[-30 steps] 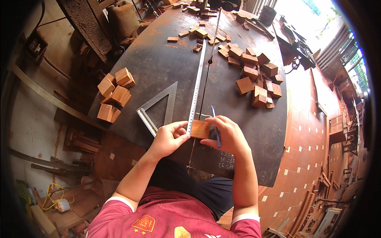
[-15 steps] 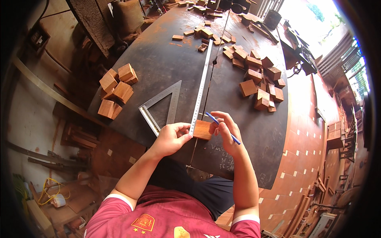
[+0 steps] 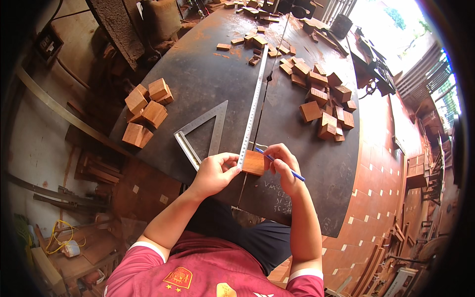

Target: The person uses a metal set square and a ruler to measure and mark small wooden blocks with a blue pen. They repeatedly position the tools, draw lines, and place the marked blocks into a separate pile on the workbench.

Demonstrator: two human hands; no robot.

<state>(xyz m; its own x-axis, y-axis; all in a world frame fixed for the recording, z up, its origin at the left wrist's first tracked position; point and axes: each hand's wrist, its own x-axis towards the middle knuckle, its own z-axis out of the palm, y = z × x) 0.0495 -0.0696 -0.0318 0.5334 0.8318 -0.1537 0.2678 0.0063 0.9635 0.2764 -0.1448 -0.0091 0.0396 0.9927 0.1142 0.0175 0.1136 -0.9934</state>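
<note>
A long metal ruler [image 3: 254, 109] lies lengthwise on the dark table, its near end pinched between the thumb and fingers of my left hand [image 3: 216, 173]. Against that end, on the right, sits a small reddish-brown wooden block [image 3: 253, 163]. My right hand [image 3: 283, 166] grips a blue pen [image 3: 273, 159], its tip slanting toward the block's far edge. The right fingers are beside the block's right side; whether they touch it I cannot tell. Just left of the ruler rests a metal set square [image 3: 216, 129], close to my left hand.
Stacked wooden blocks [image 3: 147, 111] stand at the table's left, and a larger pile of blocks [image 3: 326, 101] is on the right. Small offcuts [image 3: 250, 40] lie around the ruler's far end. A narrow slot [image 3: 267, 86] runs along the dark tabletop [image 3: 183, 79], which has chalk-like writing near its front.
My right hand has lowered slightly, and the pen's tip has dropped closer to the block. The left hand stays on the ruler's end.
</note>
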